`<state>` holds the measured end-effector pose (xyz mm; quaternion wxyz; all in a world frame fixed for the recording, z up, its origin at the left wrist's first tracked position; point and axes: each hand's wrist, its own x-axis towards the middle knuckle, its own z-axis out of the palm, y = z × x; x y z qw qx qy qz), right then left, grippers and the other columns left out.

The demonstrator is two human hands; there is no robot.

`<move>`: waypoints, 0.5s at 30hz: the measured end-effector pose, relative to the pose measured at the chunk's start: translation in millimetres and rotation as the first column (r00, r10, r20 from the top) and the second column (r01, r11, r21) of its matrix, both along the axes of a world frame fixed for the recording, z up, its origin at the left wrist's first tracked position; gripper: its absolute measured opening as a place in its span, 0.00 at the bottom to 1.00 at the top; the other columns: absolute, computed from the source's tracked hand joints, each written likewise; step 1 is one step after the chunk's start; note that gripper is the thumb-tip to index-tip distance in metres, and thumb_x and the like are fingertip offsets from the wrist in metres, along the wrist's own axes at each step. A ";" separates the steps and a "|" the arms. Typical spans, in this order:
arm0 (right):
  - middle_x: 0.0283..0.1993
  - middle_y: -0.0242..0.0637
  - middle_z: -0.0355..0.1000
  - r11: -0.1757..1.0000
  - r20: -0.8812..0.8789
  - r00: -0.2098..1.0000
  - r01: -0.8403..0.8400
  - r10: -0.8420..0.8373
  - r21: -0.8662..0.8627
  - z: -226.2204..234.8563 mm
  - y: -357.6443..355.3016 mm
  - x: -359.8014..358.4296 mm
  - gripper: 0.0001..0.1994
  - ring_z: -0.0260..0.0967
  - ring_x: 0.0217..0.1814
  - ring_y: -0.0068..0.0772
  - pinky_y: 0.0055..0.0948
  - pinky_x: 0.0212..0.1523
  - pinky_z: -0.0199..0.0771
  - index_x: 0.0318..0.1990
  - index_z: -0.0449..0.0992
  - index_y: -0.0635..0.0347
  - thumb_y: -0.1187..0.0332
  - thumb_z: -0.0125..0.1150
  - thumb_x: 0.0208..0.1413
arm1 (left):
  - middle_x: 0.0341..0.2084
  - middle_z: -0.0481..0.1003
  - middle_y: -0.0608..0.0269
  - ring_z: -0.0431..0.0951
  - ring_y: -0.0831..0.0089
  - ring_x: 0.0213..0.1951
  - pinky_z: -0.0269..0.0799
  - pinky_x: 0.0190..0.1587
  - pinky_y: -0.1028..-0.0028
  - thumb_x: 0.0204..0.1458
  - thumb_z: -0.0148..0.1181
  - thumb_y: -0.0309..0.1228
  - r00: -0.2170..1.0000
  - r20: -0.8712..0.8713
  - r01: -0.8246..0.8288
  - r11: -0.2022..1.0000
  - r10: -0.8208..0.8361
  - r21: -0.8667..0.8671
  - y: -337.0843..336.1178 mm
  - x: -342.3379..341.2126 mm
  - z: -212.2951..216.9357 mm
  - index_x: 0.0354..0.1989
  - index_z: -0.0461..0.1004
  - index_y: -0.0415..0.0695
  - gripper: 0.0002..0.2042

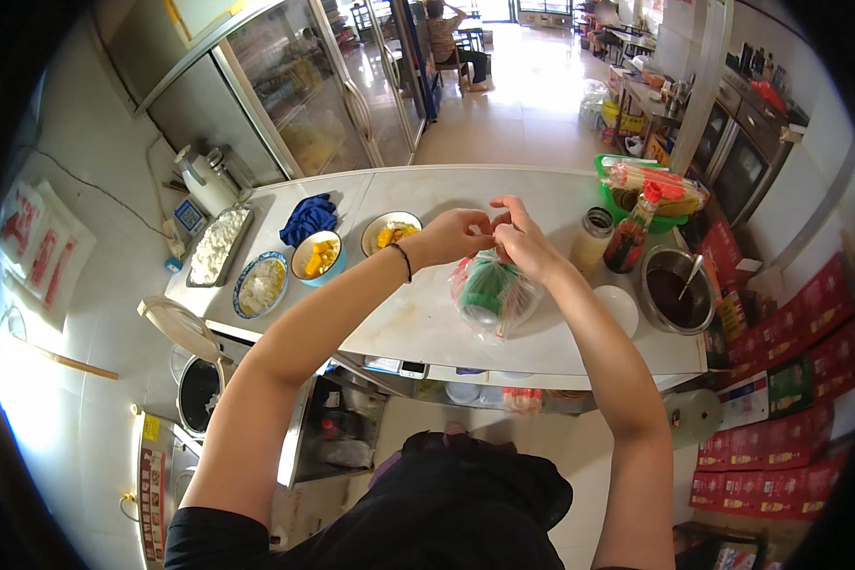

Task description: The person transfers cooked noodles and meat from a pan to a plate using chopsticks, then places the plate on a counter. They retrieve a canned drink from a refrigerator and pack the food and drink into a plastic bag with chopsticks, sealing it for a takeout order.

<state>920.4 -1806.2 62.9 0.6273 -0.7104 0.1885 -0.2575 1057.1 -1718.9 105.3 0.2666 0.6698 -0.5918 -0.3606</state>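
A clear plastic bag [506, 306] with red print stands on the white counter in front of me, with a green and white container [484, 288] inside it. Above it, my left hand [453, 237] and my right hand [525, 239] meet at the gathered top of the bag. Both have their fingers pinched on the bag's plastic, with the right index finger sticking up. Just left of my left hand is a bowl [389, 228] of white food with yellow chunks. A similar light blue bowl [318, 258] stands farther left.
A blue-rimmed plate [260, 285], a metal tray of white food [220, 245] and a blue cloth [308, 219] lie on the left. At the right stand a glass jar [592, 241], a red-capped bottle [634, 228], a white bowl [618, 309] and a steel bowl with dark liquid [678, 290].
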 end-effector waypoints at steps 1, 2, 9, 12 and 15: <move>0.37 0.37 0.60 1.000 -0.009 1.000 0.014 -0.014 -0.005 0.3 -2.7 2.5 0.20 0.60 0.24 0.22 0.23 0.24 0.62 0.52 0.56 0.57 0.75 0.38 0.49 | 0.21 0.69 0.68 0.66 0.80 0.26 0.62 0.30 0.79 0.52 0.53 0.36 0.998 0.048 0.032 0.997 -0.028 -0.069 -1.5 1.1 -2.9 0.30 0.71 0.38 0.12; 0.38 0.37 0.61 1.000 -0.029 1.000 0.007 -0.006 0.023 -0.4 -6.6 5.8 0.19 0.61 0.25 0.22 0.23 0.25 0.63 0.52 0.56 0.57 0.74 0.38 0.50 | 0.21 0.69 0.68 0.66 0.80 0.26 0.63 0.31 0.79 0.53 0.53 0.36 0.994 0.098 0.067 0.989 -0.053 -0.135 -3.8 3.5 -7.7 0.31 0.71 0.38 0.12; 0.41 0.37 0.63 0.967 0.168 0.965 0.166 -0.199 0.194 -5.0 -11.5 -16.4 0.16 0.65 0.37 0.25 0.26 0.33 0.67 0.49 0.63 0.60 0.67 0.41 0.54 | 0.23 0.71 0.67 0.67 0.79 0.27 0.64 0.32 0.77 0.54 0.48 0.36 0.973 0.095 0.203 0.974 -0.212 0.100 -8.9 4.8 24.1 0.29 0.73 0.36 0.14; 0.39 0.31 0.64 0.909 0.014 0.917 0.394 -0.399 0.139 -12.7 -7.4 -39.8 0.14 0.64 0.39 0.22 0.25 0.36 0.68 0.47 0.65 0.58 0.67 0.41 0.55 | 0.19 0.71 0.66 0.67 0.79 0.25 0.64 0.30 0.77 0.51 0.50 0.34 0.997 -0.049 0.070 0.994 -0.066 0.083 -8.4 -2.2 18.7 0.23 0.73 0.35 0.13; 0.37 0.28 0.64 0.874 -0.189 0.880 0.464 -0.435 0.146 -25.0 -4.9 -62.1 0.13 0.63 0.39 0.20 0.25 0.37 0.67 0.45 0.66 0.58 0.65 0.44 0.54 | 0.17 0.70 0.66 0.67 0.78 0.23 0.63 0.29 0.76 0.46 0.55 0.34 0.991 -0.123 -0.048 0.994 0.060 0.099 -15.1 -13.9 24.6 0.19 0.73 0.36 0.13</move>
